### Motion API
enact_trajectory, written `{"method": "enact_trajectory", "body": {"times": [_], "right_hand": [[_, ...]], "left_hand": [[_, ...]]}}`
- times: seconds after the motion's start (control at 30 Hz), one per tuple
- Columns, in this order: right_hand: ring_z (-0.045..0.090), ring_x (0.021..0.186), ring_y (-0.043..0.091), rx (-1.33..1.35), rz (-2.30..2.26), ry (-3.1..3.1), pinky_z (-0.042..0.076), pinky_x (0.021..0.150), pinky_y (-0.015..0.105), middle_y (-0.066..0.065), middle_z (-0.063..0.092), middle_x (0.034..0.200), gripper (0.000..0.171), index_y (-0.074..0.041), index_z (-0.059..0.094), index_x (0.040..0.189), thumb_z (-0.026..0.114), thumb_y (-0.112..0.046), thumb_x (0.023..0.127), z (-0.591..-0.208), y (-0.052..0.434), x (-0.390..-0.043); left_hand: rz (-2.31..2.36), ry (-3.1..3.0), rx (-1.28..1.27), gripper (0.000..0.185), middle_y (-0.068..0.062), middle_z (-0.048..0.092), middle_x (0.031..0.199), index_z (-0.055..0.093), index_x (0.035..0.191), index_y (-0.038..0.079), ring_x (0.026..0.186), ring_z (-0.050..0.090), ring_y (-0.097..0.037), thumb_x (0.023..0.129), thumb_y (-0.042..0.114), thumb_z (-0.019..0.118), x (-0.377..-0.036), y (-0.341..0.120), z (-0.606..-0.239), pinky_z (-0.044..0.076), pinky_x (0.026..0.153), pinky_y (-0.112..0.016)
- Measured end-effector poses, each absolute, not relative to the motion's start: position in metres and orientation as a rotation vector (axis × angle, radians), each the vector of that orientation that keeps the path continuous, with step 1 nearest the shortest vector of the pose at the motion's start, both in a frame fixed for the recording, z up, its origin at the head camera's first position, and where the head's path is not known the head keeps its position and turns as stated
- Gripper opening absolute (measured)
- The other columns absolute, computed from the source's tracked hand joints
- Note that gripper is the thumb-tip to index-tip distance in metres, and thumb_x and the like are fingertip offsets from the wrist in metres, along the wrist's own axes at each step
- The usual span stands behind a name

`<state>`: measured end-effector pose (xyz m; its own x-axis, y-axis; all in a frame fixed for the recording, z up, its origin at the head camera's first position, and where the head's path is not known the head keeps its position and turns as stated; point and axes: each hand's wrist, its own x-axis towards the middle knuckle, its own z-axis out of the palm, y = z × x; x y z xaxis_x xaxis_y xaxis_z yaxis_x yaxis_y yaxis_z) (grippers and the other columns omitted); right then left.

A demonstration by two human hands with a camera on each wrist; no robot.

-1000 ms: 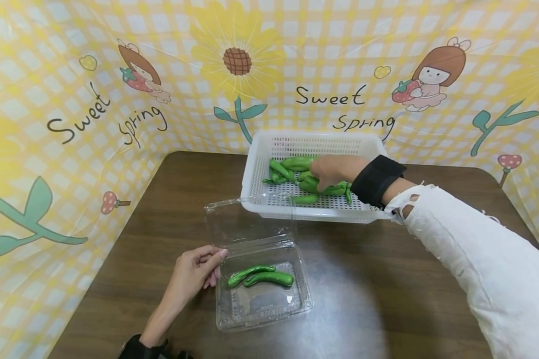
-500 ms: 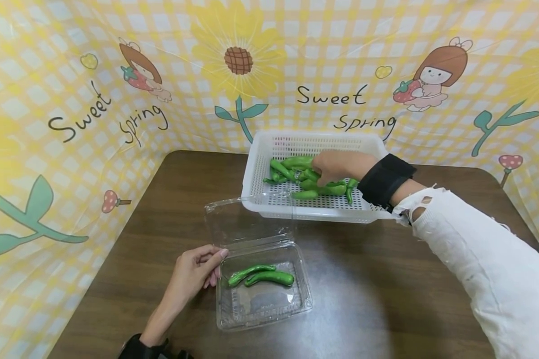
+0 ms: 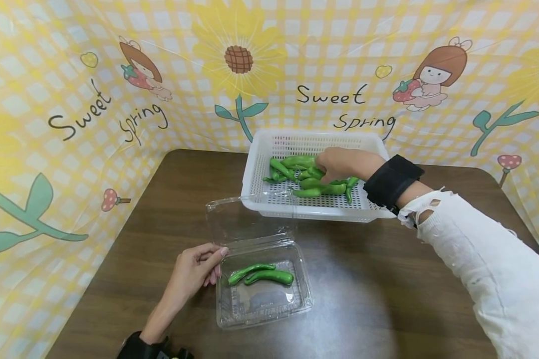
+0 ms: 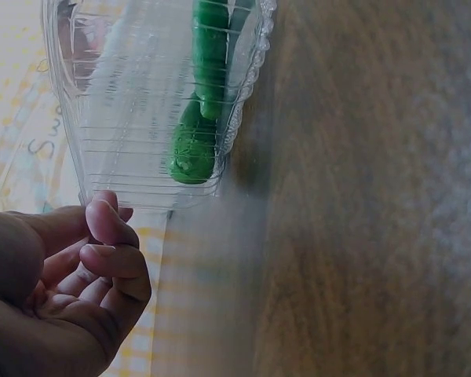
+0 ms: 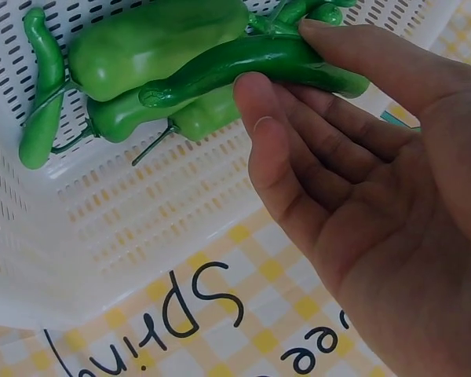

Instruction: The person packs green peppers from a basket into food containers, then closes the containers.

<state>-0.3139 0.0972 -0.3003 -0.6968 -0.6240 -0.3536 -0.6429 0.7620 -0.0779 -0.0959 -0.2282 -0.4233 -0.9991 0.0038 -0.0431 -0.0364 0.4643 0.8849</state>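
Inside basket (image 3: 256, 167): right hand (image 3: 341, 164) fingertips touching pepper (image 5: 251, 63).

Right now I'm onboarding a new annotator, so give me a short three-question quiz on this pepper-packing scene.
1. How many green peppers lie in the clear clamshell box?
2. True or false: the right hand is inside the white basket, touching a long green pepper.
3. The left hand is: A) inside the basket, B) at the box's left edge, C) lifted off the table.

Key: 1. Two. 2. True. 3. B.
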Motion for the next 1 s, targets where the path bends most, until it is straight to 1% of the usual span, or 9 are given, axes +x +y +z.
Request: {"method": "enact_trajectory", "body": {"times": [0.17, 0.27, 0.4, 0.7, 1.0], "right_hand": [[0.044, 0.059, 0.013, -0.959, 0.079, 2.604, 0.037, 0.058, 0.023, -0.001, 0.046, 0.066, 0.021, -0.009, 0.054, 0.079, 0.071, -0.017, 0.089, -0.3, 0.099, -0.31], [0.046, 0.06, 0.014, -0.959, 0.078, 2.617, 0.039, 0.058, 0.023, 0.0, 0.049, 0.067, 0.019, -0.009, 0.056, 0.08, 0.071, -0.017, 0.089, -0.299, 0.1, -0.308], [0.05, 0.064, 0.016, -0.946, 0.077, 2.634, 0.043, 0.061, 0.025, 0.002, 0.055, 0.072, 0.017, -0.008, 0.058, 0.084, 0.072, -0.018, 0.088, -0.296, 0.102, -0.307], [0.057, 0.07, 0.018, -0.93, 0.034, 2.667, 0.049, 0.067, 0.029, 0.005, 0.063, 0.079, 0.016, -0.006, 0.063, 0.089, 0.072, -0.019, 0.089, -0.291, 0.108, -0.304], [0.056, 0.07, 0.02, -0.933, -0.035, 2.733, 0.048, 0.068, 0.031, 0.007, 0.063, 0.078, 0.014, -0.004, 0.063, 0.087, 0.07, -0.016, 0.088, -0.283, 0.118, -0.3]], "left_hand": [[1.614, 2.654, -0.019, 0.019, -0.005, 0.063, 0.059, 0.072, 0.096, 0.008, 0.043, 0.056, -0.018, 0.098, 0.025, 0.063, -0.096, -0.228, -0.424, 0.047, 0.037, -0.029], [1.619, 2.651, -0.018, 0.02, -0.005, 0.063, 0.059, 0.072, 0.097, 0.008, 0.043, 0.056, -0.017, 0.098, 0.025, 0.063, -0.096, -0.228, -0.424, 0.047, 0.037, -0.029], [1.618, 2.654, -0.02, 0.02, -0.005, 0.063, 0.059, 0.072, 0.096, 0.008, 0.043, 0.055, -0.017, 0.098, 0.026, 0.063, -0.096, -0.228, -0.424, 0.046, 0.037, -0.028], [1.615, 2.656, -0.011, 0.022, -0.006, 0.063, 0.059, 0.072, 0.096, 0.007, 0.043, 0.055, -0.016, 0.099, 0.026, 0.063, -0.095, -0.229, -0.425, 0.046, 0.037, -0.028], [1.617, 2.654, -0.013, 0.021, -0.006, 0.063, 0.06, 0.072, 0.098, 0.008, 0.043, 0.055, -0.015, 0.099, 0.027, 0.063, -0.096, -0.229, -0.424, 0.047, 0.038, -0.028]]}}
